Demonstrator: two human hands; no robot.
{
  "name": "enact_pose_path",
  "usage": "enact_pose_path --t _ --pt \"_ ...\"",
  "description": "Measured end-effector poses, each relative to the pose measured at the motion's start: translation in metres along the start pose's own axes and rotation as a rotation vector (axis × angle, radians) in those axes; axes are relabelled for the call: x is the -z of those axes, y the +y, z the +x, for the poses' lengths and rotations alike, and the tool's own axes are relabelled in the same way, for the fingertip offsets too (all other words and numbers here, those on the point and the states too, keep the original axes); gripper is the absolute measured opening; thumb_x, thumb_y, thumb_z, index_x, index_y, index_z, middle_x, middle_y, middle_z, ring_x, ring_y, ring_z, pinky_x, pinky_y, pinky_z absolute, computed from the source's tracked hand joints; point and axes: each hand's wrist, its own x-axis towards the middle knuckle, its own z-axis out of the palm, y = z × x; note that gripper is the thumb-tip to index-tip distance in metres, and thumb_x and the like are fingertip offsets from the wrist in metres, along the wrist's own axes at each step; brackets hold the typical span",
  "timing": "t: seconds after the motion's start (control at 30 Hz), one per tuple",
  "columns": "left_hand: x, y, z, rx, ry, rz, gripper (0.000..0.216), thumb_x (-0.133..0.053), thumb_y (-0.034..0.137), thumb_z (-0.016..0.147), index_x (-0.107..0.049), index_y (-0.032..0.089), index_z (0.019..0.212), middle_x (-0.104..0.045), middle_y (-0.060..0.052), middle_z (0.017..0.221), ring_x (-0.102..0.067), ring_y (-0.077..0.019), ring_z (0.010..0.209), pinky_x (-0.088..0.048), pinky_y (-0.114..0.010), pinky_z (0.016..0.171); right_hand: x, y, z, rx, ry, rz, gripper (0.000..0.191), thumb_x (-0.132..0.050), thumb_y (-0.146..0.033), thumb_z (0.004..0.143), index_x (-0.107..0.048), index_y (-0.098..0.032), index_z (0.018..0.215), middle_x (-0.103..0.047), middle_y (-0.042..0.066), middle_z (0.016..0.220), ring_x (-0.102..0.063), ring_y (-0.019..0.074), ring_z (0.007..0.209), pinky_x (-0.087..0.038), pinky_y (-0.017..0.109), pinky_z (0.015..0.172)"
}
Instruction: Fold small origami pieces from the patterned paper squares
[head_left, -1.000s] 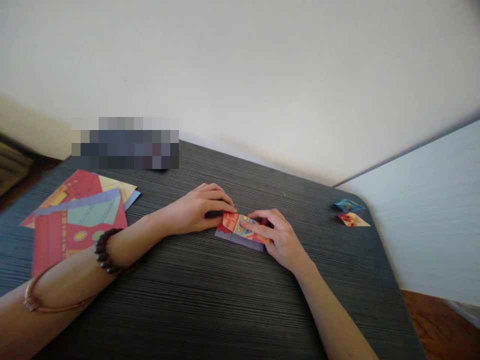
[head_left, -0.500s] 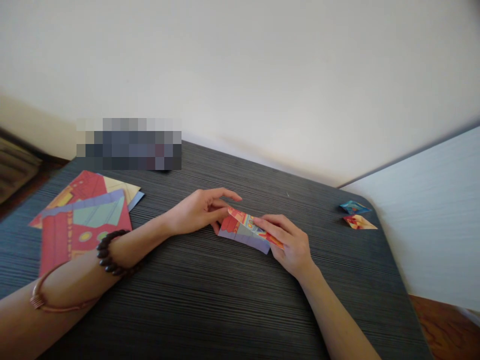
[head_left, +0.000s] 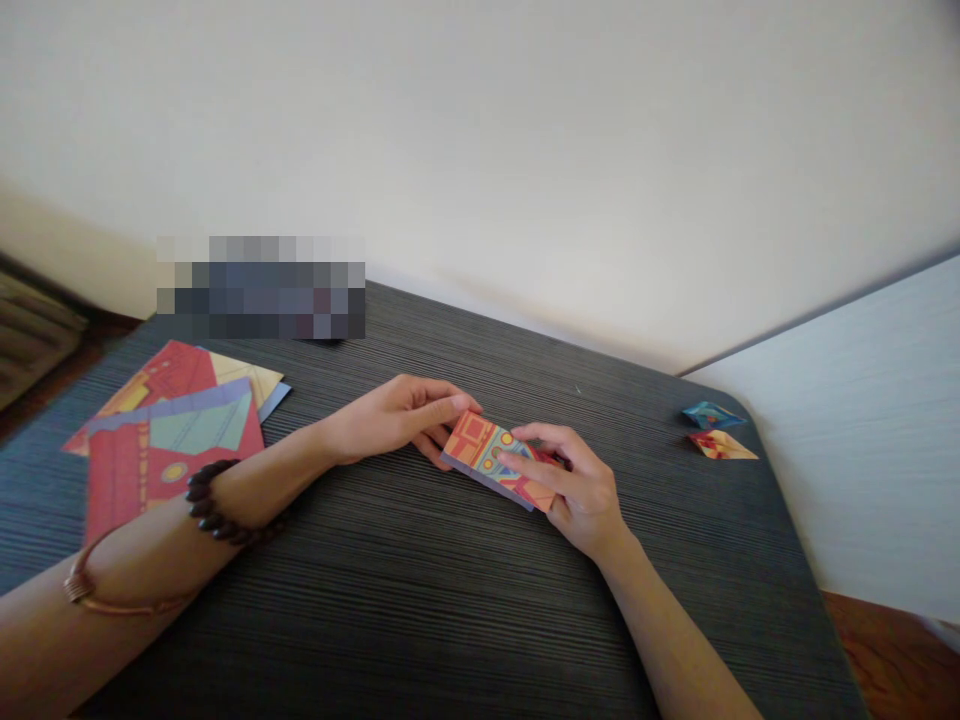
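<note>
A small folded sheet of patterned paper (head_left: 486, 455), orange, red and teal with a purple underside, lies folded over on the dark striped table (head_left: 420, 600). My left hand (head_left: 397, 418) pinches its left end, fingers closed on the edge. My right hand (head_left: 574, 485) presses on its right part, forefinger laid along the top and thumb beneath the edge. A dark bead bracelet and a thin copper bangle sit on my left forearm.
A stack of patterned paper sheets (head_left: 169, 425) lies at the table's left. Two small folded paper shapes, one blue (head_left: 711, 413) and one orange-yellow (head_left: 721, 446), rest near the right edge. A blurred-out dark object (head_left: 261, 290) sits at the back by the wall.
The upper flap, raised half a second ago, is now folded down flat over the purple part. Both hands shifted slightly with the paper.
</note>
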Motion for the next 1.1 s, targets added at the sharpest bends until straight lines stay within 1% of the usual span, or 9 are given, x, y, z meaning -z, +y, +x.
enact_pose_path --t 0.13,0.2,0.4,0.53,0.67,0.77,0.87,0.97,1.1 --pt "-0.0009 -0.0029 0.0015 -0.018 0.058 0.084 0.034 -0.059 0.040 0.083 -0.060 0.017 0.109 -0.072 -0.004 0.090 -0.068 -0.0153 0.071 -0.056 -0.025 0.063 0.0006 0.0007 0.0005 0.020 -0.018 -0.026 0.050 -0.053 -0.004 0.084 -0.056 -0.035 0.123 -0.052 0.005 0.121 -0.056 0.0164 0.104 -0.052 0.031 0.080" --pt "-0.0010 -0.0037 0.0021 -0.020 0.065 0.087 0.033 -0.059 0.039 0.084 -0.060 0.017 0.109 -0.072 -0.004 0.089 -0.068 -0.0150 0.072 -0.056 -0.025 0.064 0.0000 0.0008 0.0007 0.020 -0.015 -0.026 0.052 -0.052 -0.003 0.085 -0.055 -0.036 0.124 -0.052 0.005 0.121 -0.056 0.0163 0.104 -0.052 0.031 0.080" --pt "-0.0020 -0.0009 0.0022 0.001 0.051 0.048 0.032 -0.054 0.040 0.087 -0.060 0.017 0.108 -0.072 -0.004 0.088 -0.067 -0.0128 0.064 -0.056 -0.024 0.060 -0.0011 0.0011 0.0011 -0.012 0.024 -0.010 0.050 -0.052 -0.005 0.085 -0.055 -0.036 0.124 -0.054 0.006 0.120 -0.057 0.0166 0.101 -0.053 0.031 0.076" --pt "-0.0021 -0.0017 0.0023 -0.016 0.048 0.049 0.031 -0.057 0.038 0.085 -0.060 0.017 0.109 -0.071 -0.004 0.092 -0.067 -0.0140 0.072 -0.056 -0.025 0.065 -0.0008 0.0011 0.0013 0.004 -0.003 -0.004 0.052 -0.049 -0.002 0.085 -0.056 -0.037 0.123 -0.051 0.005 0.121 -0.056 0.0168 0.106 -0.052 0.032 0.081" --pt "-0.0028 -0.0026 0.0025 -0.013 0.093 0.088 0.033 -0.057 0.041 0.084 -0.061 0.017 0.106 -0.071 -0.004 0.092 -0.067 -0.0151 0.076 -0.056 -0.027 0.067 0.0002 -0.0012 0.0020 0.037 -0.051 -0.064 0.054 -0.045 0.001 0.084 -0.055 -0.034 0.125 -0.050 0.006 0.123 -0.054 0.0180 0.111 -0.052 0.032 0.084" --pt "-0.0035 -0.0038 0.0032 -0.014 0.116 0.113 0.031 -0.061 0.041 0.081 -0.061 0.017 0.102 -0.072 -0.003 0.088 -0.067 -0.0160 0.077 -0.054 -0.025 0.066 0.0003 -0.0040 0.0033 0.067 -0.083 -0.129 0.050 -0.048 -0.002 0.084 -0.057 -0.031 0.124 -0.051 0.008 0.121 -0.054 0.0186 0.110 -0.052 0.032 0.084" --pt "-0.0035 -0.0058 0.0041 -0.019 0.117 0.110 0.029 -0.062 0.039 0.080 -0.061 0.018 0.100 -0.073 -0.002 0.084 -0.067 -0.0157 0.077 -0.052 -0.024 0.066 -0.0006 -0.0056 0.0048 0.088 -0.085 -0.170 0.043 -0.052 -0.007 0.085 -0.059 -0.029 0.121 -0.054 0.009 0.118 -0.056 0.0184 0.107 -0.052 0.032 0.084" --pt "-0.0030 -0.0073 0.0046 -0.026 0.107 0.106 0.028 -0.063 0.038 0.080 -0.060 0.018 0.100 -0.072 -0.002 0.083 -0.066 -0.0149 0.076 -0.051 -0.024 0.066 -0.0016 -0.0056 0.0053 0.094 -0.071 -0.205 0.037 -0.056 -0.011 0.085 -0.062 -0.030 0.117 -0.058 0.008 0.115 -0.058 0.0182 0.102 -0.052 0.032 0.082" --pt "-0.0028 -0.0078 0.0051 -0.030 0.109 0.090 0.028 -0.063 0.037 0.080 -0.060 0.018 0.100 -0.072 -0.002 0.084 -0.066 -0.0147 0.076 -0.051 -0.024 0.066 -0.0016 -0.0056 0.0055 0.090 -0.075 -0.229 0.035 -0.057 -0.013 0.085 -0.063 -0.031 0.115 -0.060 0.007 0.114 -0.060 0.0182 0.099 -0.052 0.033 0.080"
